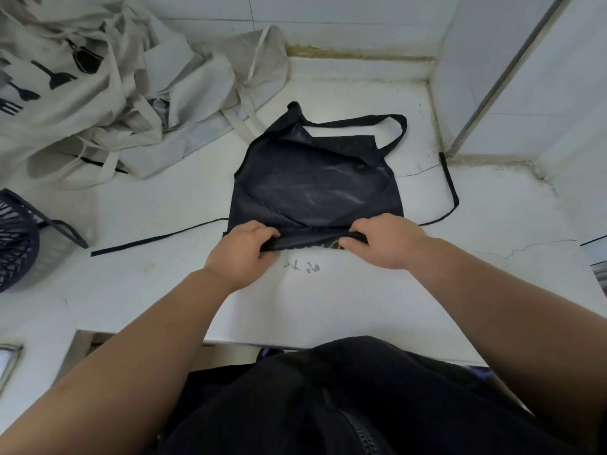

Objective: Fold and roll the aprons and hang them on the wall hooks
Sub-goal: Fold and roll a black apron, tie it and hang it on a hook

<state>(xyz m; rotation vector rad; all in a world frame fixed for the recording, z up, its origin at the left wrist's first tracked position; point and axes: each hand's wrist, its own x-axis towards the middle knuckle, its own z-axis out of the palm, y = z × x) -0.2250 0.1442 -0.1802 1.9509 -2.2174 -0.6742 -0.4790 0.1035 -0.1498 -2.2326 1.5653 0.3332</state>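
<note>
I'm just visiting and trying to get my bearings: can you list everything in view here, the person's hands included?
black apron: one, black, flat mid-counter, near edge partly rolled, ties trailing left and right
cream aprons: a heap, number unclear, cream with black utensil print, far left
basket: one, dark blue, left edge
counter: one, white, cracked at right
wall tiles: white, behind and at right
left hand: one, grips the left end of the rolled edge
right hand: one, grips the right end of the rolled edge
</note>
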